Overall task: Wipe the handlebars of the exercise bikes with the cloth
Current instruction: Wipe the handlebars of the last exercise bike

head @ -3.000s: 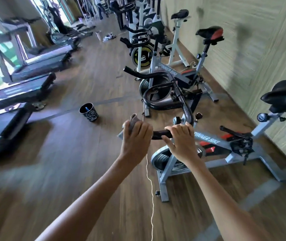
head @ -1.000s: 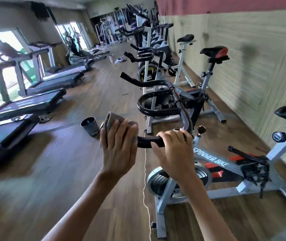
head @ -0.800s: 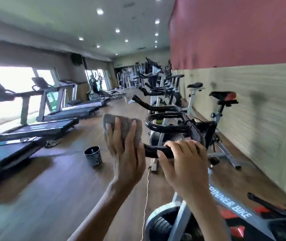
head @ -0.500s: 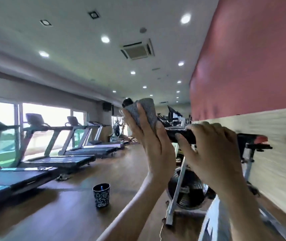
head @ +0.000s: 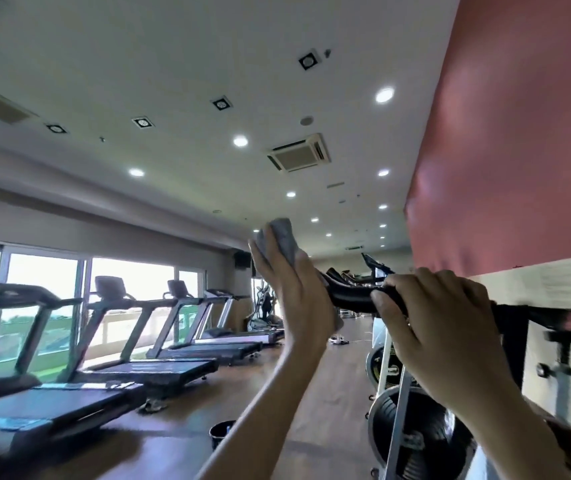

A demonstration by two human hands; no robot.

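A black handlebar (head: 351, 298) of the nearest exercise bike runs across the middle of the view at hand height. My right hand (head: 436, 317) is wrapped around it. My left hand (head: 294, 292) presses a grey cloth (head: 282, 239) against the handlebar's left end, fingers pointing up, with the cloth sticking out above the fingertips. Below my right arm are the bike's flywheel (head: 415, 434) and white frame (head: 396, 420). More bike handlebars (head: 372, 268) line up behind along the right wall.
A row of treadmills (head: 159, 358) stands along the windows on the left. A dark patterned bucket (head: 221, 433) sits on the wooden floor between treadmills and bikes. A black and red saddle (head: 568, 320) of a bike is at the right, by the wall.
The view has tilted steeply upward, from the floor and bikes to the ceiling. Both hands stay on the handlebar, and the left hand with the cloth has turned more upright at the bar's end.
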